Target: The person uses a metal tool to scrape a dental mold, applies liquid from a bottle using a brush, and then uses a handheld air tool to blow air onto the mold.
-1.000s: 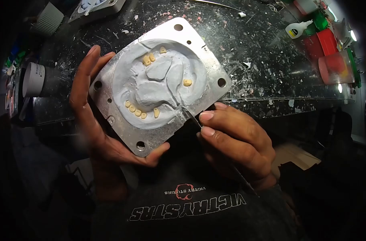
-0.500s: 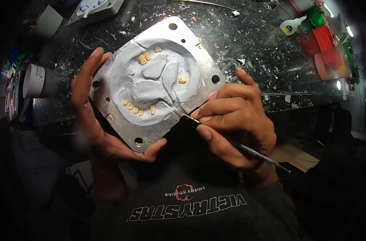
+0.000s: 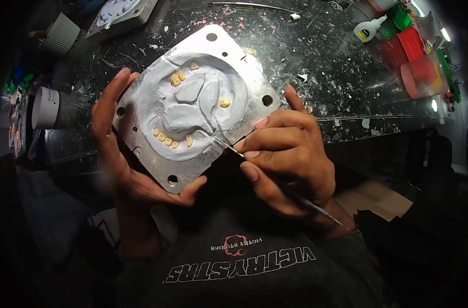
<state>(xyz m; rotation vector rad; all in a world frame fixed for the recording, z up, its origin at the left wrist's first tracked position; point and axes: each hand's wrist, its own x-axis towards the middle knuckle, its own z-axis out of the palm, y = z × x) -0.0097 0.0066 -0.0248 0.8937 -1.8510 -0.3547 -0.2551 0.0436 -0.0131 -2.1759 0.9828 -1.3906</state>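
Observation:
A metal dental flask half (image 3: 198, 172) is tilted in front of me, gripped along its left edge and lower corner by my left hand (image 3: 122, 159). White-grey plaster (image 3: 185, 120) fills its round hollow, with several yellowish artificial teeth (image 3: 165, 138) set in it in groups. My right hand (image 3: 290, 159) pinches a thin metal carving tool (image 3: 316, 209) like a pen. The tool's tip touches the groove at the plaster's lower right edge, by the flask rim. Part of the tool's handle is hidden behind my fingers.
Beyond lies a dark, speckled worktable (image 3: 275, 46). Another flask half (image 3: 122, 18) sits at the far left, near a white ribbed cup (image 3: 62, 32) and a white tub (image 3: 45, 108). At right are a small white bottle (image 3: 370, 29) and a green-lidded jar (image 3: 424, 77).
The flask half has shifted slightly left, its far corner a little lower in view. My right hand and the carving tool have moved left with it, the tip staying at the groove.

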